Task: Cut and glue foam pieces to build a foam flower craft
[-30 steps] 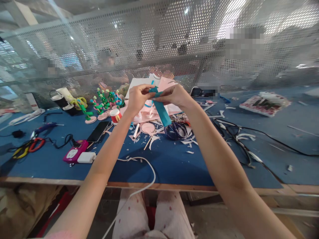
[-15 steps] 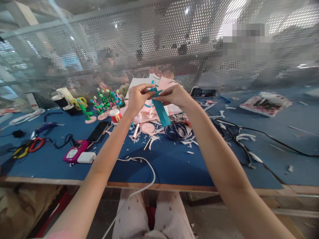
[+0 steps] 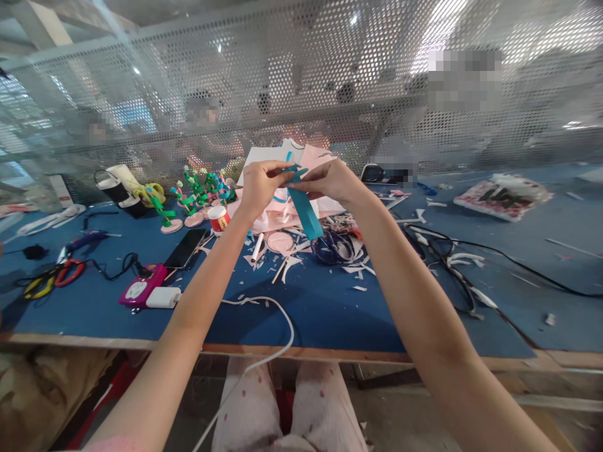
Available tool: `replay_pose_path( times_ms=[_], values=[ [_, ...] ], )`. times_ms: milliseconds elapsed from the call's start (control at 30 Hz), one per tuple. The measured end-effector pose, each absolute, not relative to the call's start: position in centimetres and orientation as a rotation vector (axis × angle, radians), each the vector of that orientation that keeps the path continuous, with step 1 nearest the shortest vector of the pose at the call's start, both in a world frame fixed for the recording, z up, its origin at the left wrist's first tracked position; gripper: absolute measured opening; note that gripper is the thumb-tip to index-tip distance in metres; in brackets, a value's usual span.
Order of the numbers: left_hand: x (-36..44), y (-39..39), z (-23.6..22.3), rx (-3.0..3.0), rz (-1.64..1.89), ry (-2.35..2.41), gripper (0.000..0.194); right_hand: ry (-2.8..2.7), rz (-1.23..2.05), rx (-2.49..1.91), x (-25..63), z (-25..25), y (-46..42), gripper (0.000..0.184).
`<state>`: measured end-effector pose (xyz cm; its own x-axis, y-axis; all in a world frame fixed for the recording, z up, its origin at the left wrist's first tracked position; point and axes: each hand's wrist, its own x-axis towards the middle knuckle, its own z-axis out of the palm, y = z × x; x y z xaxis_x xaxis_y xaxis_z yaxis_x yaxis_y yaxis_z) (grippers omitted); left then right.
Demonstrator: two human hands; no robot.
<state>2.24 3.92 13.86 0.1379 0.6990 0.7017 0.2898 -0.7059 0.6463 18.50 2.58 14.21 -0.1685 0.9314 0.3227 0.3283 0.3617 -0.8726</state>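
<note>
A teal paper strip (image 3: 307, 216) is held in the air above the cluttered middle of the table, its wide end hanging down to the right. My left hand (image 3: 261, 185) pinches its upper end from the left. From the right, the fingers of my right hand (image 3: 332, 182) grip it just below that, so the two sets of fingertips nearly meet. Behind them lie pink and white paper sheets (image 3: 325, 152). A red and white paper cup (image 3: 218, 221) stands left of my left wrist. Under the strip's end sits a dark blue coil (image 3: 335, 248).
Small green, blue and pink craft pieces (image 3: 193, 216) stand at the back left. A magenta power adapter (image 3: 144, 285), a phone (image 3: 185, 249), scissors (image 3: 70, 274) and a glue gun (image 3: 87, 242) lie left. Black cables (image 3: 452, 270) and paper scraps spread right. A perforated metal screen (image 3: 301, 75) rises behind.
Almost nothing differs. Both hands keep hold of the teal strip in nearly the same place, with at most a slight shift of the fingers.
</note>
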Motion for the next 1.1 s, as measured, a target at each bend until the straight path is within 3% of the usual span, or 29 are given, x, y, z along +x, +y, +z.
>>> replay_pose_path(
  times_ms=[600,1100],
  values=[
    [1.7,3.8,14.2,2.047,1.637,0.967,0.017,-1.744,0.871,-1.079,18.4,13.6,3.0,0.038],
    [1.2,4.5,14.4,2.01,1.623,0.933,0.017,-1.842,1.119,-1.099,18.3,14.1,1.9,0.022]
  ],
)
